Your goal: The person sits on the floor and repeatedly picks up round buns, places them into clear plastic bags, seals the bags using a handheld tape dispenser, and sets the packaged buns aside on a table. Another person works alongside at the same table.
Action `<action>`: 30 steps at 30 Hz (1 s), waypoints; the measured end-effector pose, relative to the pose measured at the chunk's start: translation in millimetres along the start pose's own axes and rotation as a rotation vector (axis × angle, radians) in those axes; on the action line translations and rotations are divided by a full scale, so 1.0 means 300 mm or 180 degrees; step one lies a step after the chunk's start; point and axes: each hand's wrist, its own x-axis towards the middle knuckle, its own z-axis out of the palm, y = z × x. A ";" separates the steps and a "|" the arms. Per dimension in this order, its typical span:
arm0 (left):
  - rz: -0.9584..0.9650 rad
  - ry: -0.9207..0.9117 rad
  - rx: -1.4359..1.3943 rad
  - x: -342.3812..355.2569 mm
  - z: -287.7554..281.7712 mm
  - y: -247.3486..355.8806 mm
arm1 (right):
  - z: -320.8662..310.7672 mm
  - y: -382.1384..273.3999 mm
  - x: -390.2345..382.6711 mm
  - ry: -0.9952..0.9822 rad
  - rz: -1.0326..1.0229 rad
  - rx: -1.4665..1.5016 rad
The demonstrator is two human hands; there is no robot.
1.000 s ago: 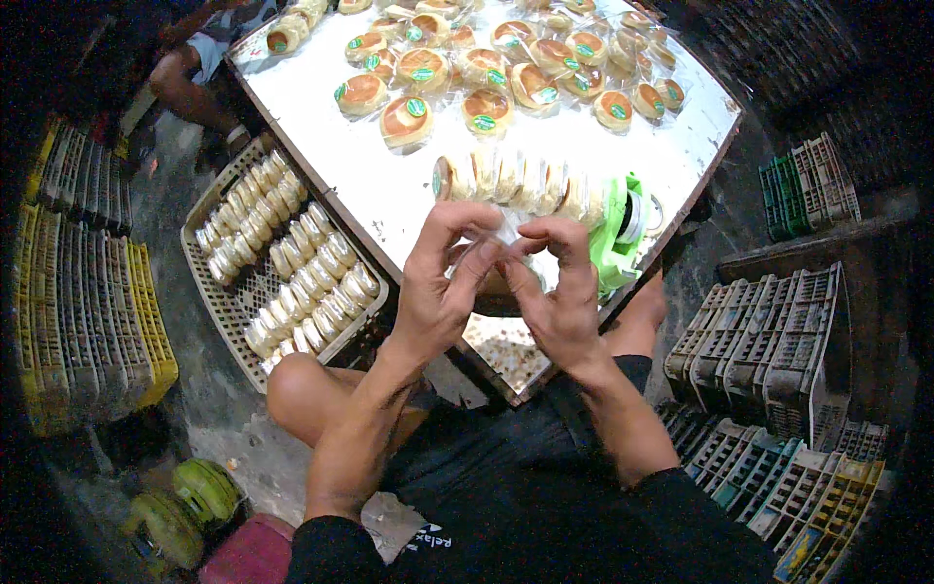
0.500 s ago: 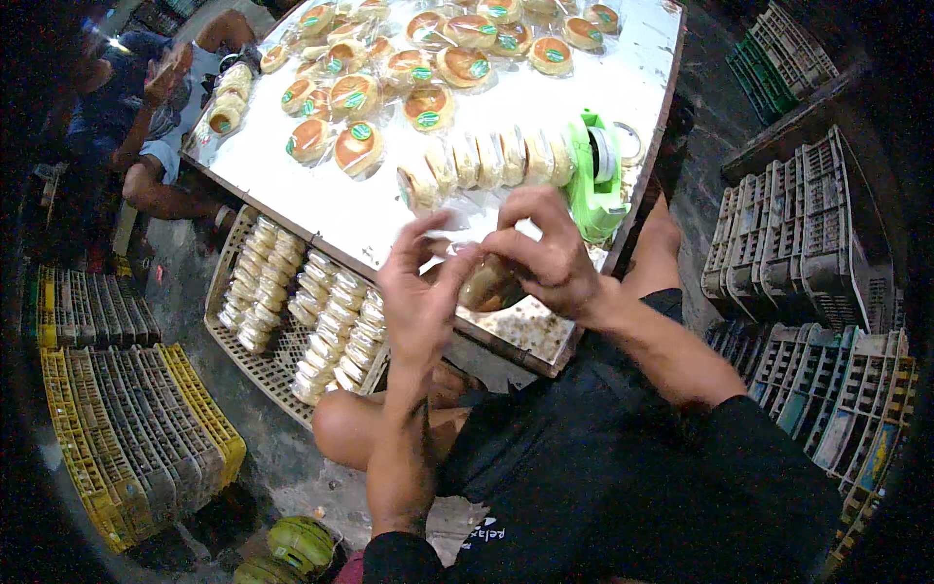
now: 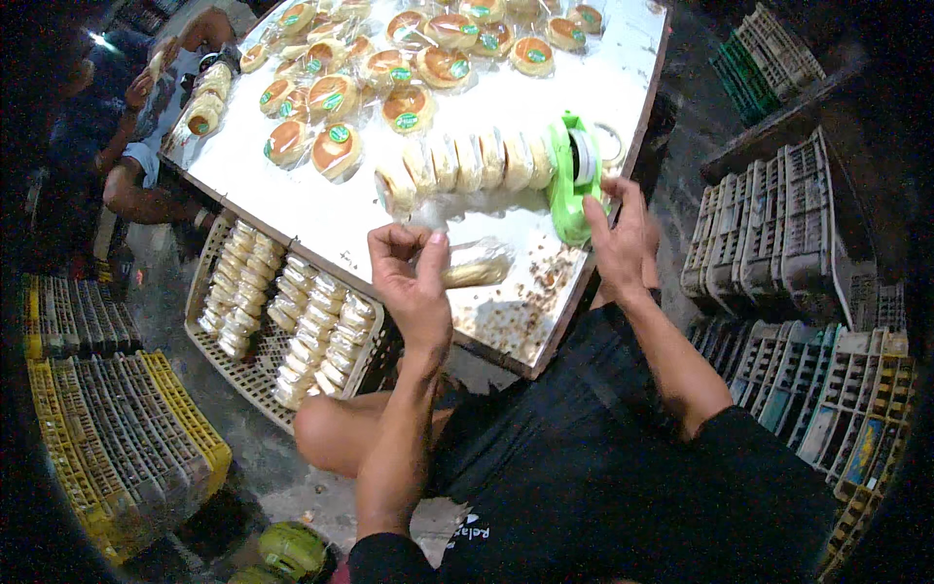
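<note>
My left hand [image 3: 411,287] pinches the gathered end of a clear plastic bag with a pale bun [image 3: 477,273] inside, over the near part of the white table. To the right, my right hand [image 3: 626,238] has thumb and fingers apart at the near end of a green tape dispenser [image 3: 569,216]; whether a fingertip touches the tape cannot be made out. A row of wrapped buns [image 3: 467,163] stands on edge left of the dispenser. Farther back lie several bagged buns [image 3: 407,107] with brown tops and green stickers.
Left of the table, a crate [image 3: 261,378] holds rows of wrapped buns. Stacked crates [image 3: 126,428] stand at lower left, more crates [image 3: 754,229] at right. Across the far left corner another person [image 3: 97,127] sits handling something. Brown crumbs [image 3: 530,311] dot the table's near corner.
My hands were together at the bag; now they are apart. My right hand has moved right to the tape dispenser, while my left keeps the bagged bun. The whole view has shifted slightly.
</note>
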 end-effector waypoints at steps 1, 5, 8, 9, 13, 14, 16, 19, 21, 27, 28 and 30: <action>0.0040 0.0064 0.0142 0.004 -0.015 -0.022 | -0.049 0.004 0.005 -0.0400 0.0667 -0.0494; -0.0105 0.0118 0.0236 -0.024 0.000 -0.061 | -0.048 -0.092 0.089 -0.0786 0.1636 -0.0601; -0.0055 -0.0003 0.0370 -0.045 0.021 -0.081 | -0.023 -0.012 0.140 -0.0422 0.1079 -0.0627; -0.0055 0.0001 0.0417 -0.040 0.002 -0.090 | -0.010 -0.010 0.124 -0.0189 0.0840 -0.0512; -0.0094 0.0083 0.0413 -0.026 -0.021 -0.099 | -0.061 0.142 -0.094 -0.0453 0.1193 0.0125; -0.0070 0.0128 0.0436 -0.022 -0.025 -0.109 | -0.045 0.120 -0.099 -0.0760 0.1545 0.0431; 0.0009 0.0212 0.0617 -0.007 -0.013 -0.114 | 0.031 0.049 -0.117 -0.1372 0.2249 0.1034; 0.0077 0.0338 0.0897 0.005 -0.072 -0.148 | 0.114 -0.301 -0.180 -0.1065 0.0110 0.1142; 0.0080 0.0322 0.0855 -0.005 -0.056 -0.103 | 0.171 -0.375 -0.179 -0.1006 -0.0131 0.1195; 0.0038 -0.0505 0.0318 0.020 -0.102 0.034 | 0.184 -0.351 -0.175 -0.2098 0.1745 0.2522; -0.0143 -0.0663 -0.0044 0.043 -0.113 0.049 | 0.197 -0.312 -0.143 -0.3038 0.2161 0.2871; -0.0064 0.0031 -0.0259 0.103 -0.118 0.022 | 0.220 -0.326 -0.105 -0.3113 0.2370 0.2822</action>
